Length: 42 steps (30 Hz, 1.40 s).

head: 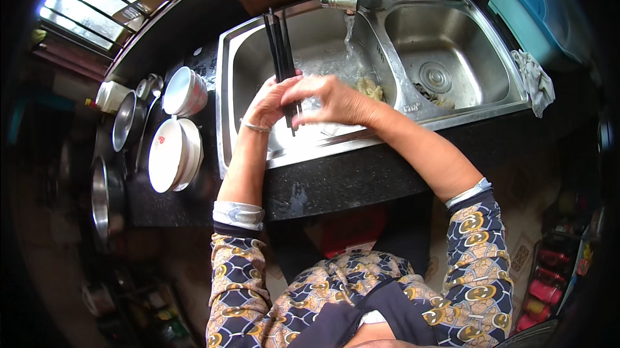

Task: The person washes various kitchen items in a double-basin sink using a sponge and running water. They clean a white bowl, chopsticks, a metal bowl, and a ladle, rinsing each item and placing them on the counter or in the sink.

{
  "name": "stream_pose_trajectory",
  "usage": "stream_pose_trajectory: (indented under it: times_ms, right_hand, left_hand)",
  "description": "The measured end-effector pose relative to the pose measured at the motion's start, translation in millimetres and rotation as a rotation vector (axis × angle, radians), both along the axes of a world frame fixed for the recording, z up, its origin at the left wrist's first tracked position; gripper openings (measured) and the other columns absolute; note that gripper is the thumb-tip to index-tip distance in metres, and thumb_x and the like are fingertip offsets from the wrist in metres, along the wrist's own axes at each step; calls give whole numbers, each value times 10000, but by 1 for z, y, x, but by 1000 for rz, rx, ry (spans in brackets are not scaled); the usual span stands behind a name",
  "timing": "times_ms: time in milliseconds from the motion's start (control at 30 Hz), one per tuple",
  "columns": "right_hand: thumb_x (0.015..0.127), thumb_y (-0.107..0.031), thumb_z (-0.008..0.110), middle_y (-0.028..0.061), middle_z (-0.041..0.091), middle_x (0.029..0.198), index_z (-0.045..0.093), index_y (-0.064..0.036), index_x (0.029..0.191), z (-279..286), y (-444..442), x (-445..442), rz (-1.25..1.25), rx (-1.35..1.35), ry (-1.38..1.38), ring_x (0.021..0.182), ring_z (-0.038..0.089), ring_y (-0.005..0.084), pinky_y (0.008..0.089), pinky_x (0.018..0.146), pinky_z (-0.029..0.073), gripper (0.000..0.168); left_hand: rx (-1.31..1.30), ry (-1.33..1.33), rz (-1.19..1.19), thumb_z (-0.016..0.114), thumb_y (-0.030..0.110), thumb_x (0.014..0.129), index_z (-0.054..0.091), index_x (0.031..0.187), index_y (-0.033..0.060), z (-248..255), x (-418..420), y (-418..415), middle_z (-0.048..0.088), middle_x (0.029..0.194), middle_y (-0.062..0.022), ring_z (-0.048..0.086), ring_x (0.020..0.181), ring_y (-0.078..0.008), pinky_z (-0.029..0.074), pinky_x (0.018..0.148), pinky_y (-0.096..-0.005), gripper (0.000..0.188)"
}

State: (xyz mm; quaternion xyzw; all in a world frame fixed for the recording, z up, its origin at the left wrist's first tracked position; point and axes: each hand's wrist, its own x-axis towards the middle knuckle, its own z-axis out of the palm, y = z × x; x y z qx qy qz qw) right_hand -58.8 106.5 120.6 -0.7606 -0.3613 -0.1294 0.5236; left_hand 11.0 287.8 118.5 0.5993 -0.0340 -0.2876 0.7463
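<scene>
A bundle of black chopsticks point(281, 50) is gripped in my left hand point(269, 101) above the left sink basin point(249, 67). Their upper ends point away from me, toward the back of the basin. My right hand point(329, 98) reaches across to the bundle, fingers curved around its lower part and slightly blurred. Whether it grips the sticks or only brushes them cannot be made out. Water point(348, 33) runs from the metal faucet point(341, 3) into the same basin. Beneath my right hand lies a pale yellowish cloth or sponge point(370, 88), partly covered.
Left of the sink stand stacked bowls point(178, 91), stacked plates point(167, 154), a ladle point(155, 85) and metal pans point(127, 120). The right basin point(436, 74) holds some scraps near its drain. A grey rag point(535, 81) hangs beside a blue plastic box point(533, 13).
</scene>
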Motion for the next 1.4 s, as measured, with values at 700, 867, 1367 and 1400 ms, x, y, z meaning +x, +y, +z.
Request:
stream_pose_trajectory:
  times_ms: [700,867,1367,1400]
  right_hand:
    - [829,-249,666,48,632,985,587,-45,1055,-16,-71,40,24,641,688,871,607,114,332,865,497,315]
    - [823,-212,665,-50,633,890,627,-138,983,-27,-73,42,-226,653,703,833,572,57,224,745,472,181]
    - [724,9,662,54,608,897,577,-61,900,-13,-27,16,-188,-76,-356,844,629,197,289,724,551,208]
    - [731,4,660,64,599,971,567,-73,928,-12,-16,12,-132,-136,-401,881,626,218,300,771,555,231]
  left_hand:
    - [231,-81,-505,627,198,857,526,1133,-22,20,-26,-21,552,663,-11,538,562,-94,454,531,-211,367]
    - [283,-56,-483,615,177,862,535,1134,-19,17,-24,-20,564,669,-19,547,565,-96,460,521,-216,345]
    - [-6,183,-86,576,205,889,589,954,12,1,-1,-7,608,771,-65,587,608,-139,528,559,-256,205]
    - [-56,198,-124,590,199,878,594,934,10,-1,-2,-1,630,804,-79,625,653,-152,548,563,-263,197]
